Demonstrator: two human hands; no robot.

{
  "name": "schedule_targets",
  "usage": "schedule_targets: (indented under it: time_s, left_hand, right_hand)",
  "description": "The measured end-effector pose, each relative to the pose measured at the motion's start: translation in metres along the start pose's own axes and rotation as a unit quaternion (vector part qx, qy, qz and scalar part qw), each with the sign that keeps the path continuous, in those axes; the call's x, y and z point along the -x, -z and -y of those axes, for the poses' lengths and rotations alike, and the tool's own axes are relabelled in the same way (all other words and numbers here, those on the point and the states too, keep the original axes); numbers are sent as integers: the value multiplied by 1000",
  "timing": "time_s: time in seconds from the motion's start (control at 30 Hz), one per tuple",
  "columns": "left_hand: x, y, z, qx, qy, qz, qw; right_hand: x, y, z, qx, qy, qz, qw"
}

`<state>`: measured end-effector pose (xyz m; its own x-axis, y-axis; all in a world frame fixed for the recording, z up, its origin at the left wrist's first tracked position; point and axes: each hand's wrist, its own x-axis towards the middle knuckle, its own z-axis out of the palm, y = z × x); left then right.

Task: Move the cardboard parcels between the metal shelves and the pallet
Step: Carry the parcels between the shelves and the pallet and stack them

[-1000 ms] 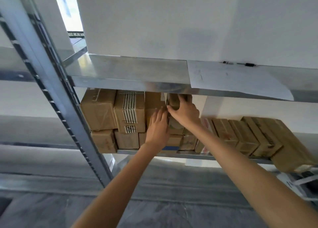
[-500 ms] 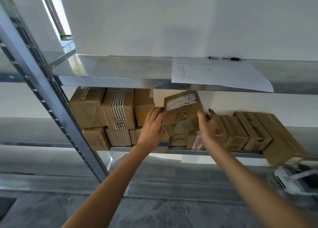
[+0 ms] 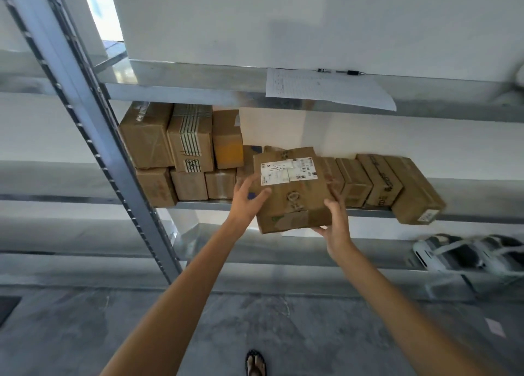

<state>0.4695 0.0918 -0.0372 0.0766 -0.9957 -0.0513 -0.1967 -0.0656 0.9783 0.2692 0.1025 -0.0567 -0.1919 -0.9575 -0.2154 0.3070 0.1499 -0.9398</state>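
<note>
Parcel (image 3: 292, 194) btwn grips, front of shelf (image 3: 198, 205) | L grip (image 3: 246, 198) pinches left edge | R grip (image 3: 336, 219) cups lower-right corner

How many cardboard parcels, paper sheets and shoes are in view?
Cardboard parcels: 12, counting the held parcel; others may be hidden behind it
Paper sheets: 1
Shoes, blurred: 2
Total: 15

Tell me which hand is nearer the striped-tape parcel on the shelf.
Left. The left hand grips the labelled parcel by its left edge, below and right of the striped-tape parcel; the right hand holds the labelled parcel's lower right corner, farther off.
</note>
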Motion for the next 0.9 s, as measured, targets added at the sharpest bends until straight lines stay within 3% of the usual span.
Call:
schedule_targets:
  time_s: [0.07,0.2,0.33,0.5,0.7,0.9]
  left_hand:
    - [19,-5,0,86,23,17,996]
    - [52,-4,10,142,-1,-44,989]
    - [74,5,7,186,-42,-96,977]
    - [94,7,-13,122,-71,-168,976]
    - [126,25,-18,37,-130,-225,965]
    - [187,76,-26,2,-114,-311,944]
  right_hand:
    - [15,7,-1,2,-17,28,999]
    - [29,17,16,81,-18,117,990]
    - [25,6,36,203,58,215,953]
    - [32,-30,47,258,172,316,897]
    - [34,-58,45,252,190,415,853]
    - [76,-117,26,268,234,502,788]
